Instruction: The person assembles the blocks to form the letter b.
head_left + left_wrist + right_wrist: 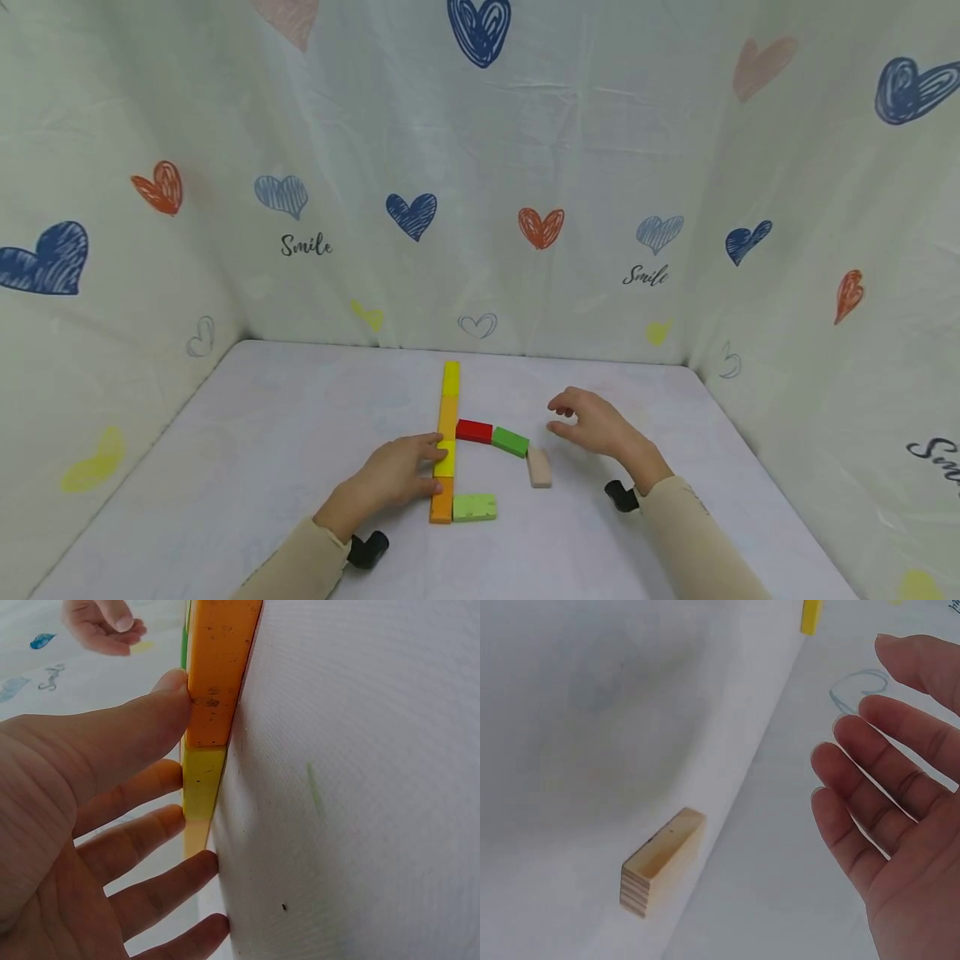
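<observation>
A straight column of yellow and orange blocks runs away from the near side of the table. My left hand [393, 473] touches its near part. The thumb lies at the orange block [442, 502], and fingertips rest on the yellow block [446, 460] beyond it. In the left wrist view, the fingers are spread and fairly straight along the column's side. My right hand [600, 423] hovers with relaxed fingers and holds nothing. Nearest to it are a plain wooden block [539, 468] and a green block [511, 442]. A red block [475, 431] joins the green one to the column.
A light green block [475, 507] lies against the column's near end, pointing right. The far end is a yellow block [451, 377]. Behind the white table [322, 392] hangs a curtain [480, 275] printed with hearts. A black wrist device [369, 551] sits by the left sleeve.
</observation>
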`<state>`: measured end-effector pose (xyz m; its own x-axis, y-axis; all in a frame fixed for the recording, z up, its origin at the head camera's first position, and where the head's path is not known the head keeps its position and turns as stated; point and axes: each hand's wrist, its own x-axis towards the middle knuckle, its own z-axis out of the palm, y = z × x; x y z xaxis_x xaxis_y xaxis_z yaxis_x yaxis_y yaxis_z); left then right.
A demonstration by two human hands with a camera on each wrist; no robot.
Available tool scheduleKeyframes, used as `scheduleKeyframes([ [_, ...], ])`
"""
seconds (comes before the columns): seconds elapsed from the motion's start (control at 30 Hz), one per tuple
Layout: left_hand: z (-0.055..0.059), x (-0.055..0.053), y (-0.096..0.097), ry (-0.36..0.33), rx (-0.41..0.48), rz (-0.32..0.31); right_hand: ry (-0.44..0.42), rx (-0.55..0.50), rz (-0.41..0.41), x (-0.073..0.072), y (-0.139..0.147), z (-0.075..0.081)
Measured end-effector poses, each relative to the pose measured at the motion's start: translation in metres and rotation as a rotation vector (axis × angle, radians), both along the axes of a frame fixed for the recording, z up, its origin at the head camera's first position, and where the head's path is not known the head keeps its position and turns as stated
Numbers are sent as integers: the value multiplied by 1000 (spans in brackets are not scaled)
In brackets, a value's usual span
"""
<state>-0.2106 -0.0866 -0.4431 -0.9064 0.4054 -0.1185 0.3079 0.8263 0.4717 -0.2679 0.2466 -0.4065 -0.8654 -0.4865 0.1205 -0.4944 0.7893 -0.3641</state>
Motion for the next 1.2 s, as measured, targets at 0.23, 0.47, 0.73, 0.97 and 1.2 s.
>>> scheduleKeyframes([
  [0.23,0,2,1,-12,-9,20,-1,28,-82,-9,11,0],
  [0.47,-1,2,1,-14,-11,20,20,34,-129,-21,26,-8],
  [0.73,0,2,1,-8,-7,13,3,50,-205,-26,37,-11],
  [0.97,0,1,1,-8,1,6,-8,88,-251,-28,43,-16],
  [1.2,1,1,1,4,1,-5,-44,99,-280,-28,49,-22],
])
